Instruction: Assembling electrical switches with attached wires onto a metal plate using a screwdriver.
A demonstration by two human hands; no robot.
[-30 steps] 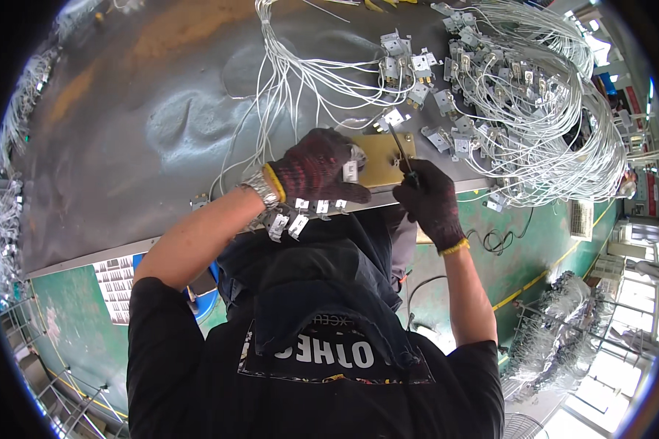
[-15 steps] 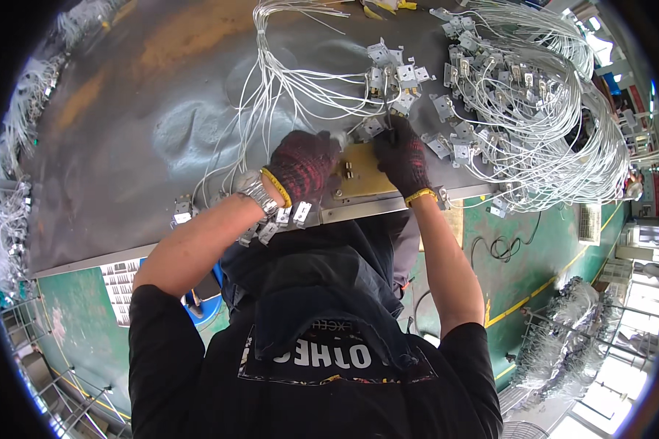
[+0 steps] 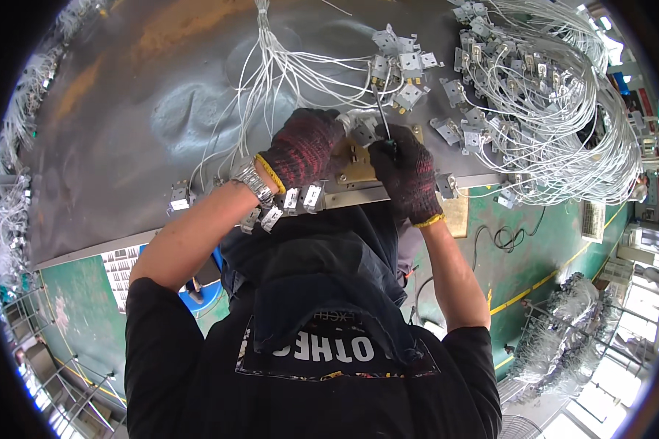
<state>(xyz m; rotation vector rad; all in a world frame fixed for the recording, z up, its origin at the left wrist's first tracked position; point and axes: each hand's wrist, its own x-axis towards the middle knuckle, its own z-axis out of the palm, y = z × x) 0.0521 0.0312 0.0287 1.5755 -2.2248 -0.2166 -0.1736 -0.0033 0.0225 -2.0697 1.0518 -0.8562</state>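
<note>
My left hand [image 3: 304,146], in a dark red knit glove, presses a small metal switch part [image 3: 361,132] onto a brass-coloured plate [image 3: 359,164] at the near edge of the grey metal table [image 3: 139,117]. My right hand [image 3: 406,172], in a dark glove, grips a screwdriver [image 3: 381,113] whose shaft points up toward the part. A wristwatch [image 3: 250,179] sits on my left wrist. White wires [image 3: 285,69] fan out from above my left hand.
Several small metal switches with white wires [image 3: 549,95] lie heaped at the table's right. More switches [image 3: 300,199] hang along the near edge. Wire bundles [image 3: 7,212] hang at the left. Below are a green floor [image 3: 542,241], a black cable [image 3: 512,235] and wire racks [image 3: 571,336].
Both hands have moved further onto the table, closer together over the brass plate. The right hand has shifted up and left with the screwdriver.
</note>
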